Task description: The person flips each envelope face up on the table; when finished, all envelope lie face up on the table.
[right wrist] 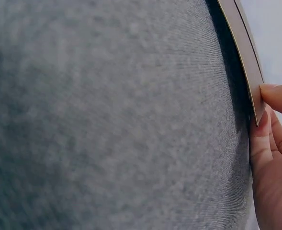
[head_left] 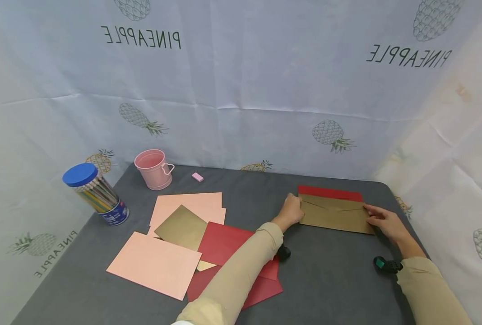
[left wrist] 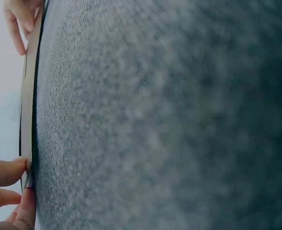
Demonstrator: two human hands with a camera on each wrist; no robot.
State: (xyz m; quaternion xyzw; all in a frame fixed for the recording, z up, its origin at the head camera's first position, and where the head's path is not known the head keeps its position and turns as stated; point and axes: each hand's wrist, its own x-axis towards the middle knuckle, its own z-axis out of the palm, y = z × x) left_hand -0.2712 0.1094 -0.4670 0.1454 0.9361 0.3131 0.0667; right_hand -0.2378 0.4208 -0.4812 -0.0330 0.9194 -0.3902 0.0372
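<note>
The gold envelope [head_left: 335, 214] was pinched at both short ends, left hand [head_left: 291, 211] and right hand [head_left: 383, 220], fingers closed on its edges, lying on a red envelope [head_left: 330, 192] at the far right of the grey tabletop [head_left: 330, 280]. Flap looked folded down; sealing could not be confirmed. Loose pink, gold and red sheets [head_left: 184, 243] were left unsorted at centre-left.

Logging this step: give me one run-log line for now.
left hand: pinches gold envelope left end | right hand: pinches right end | envelope on red envelope
</note>
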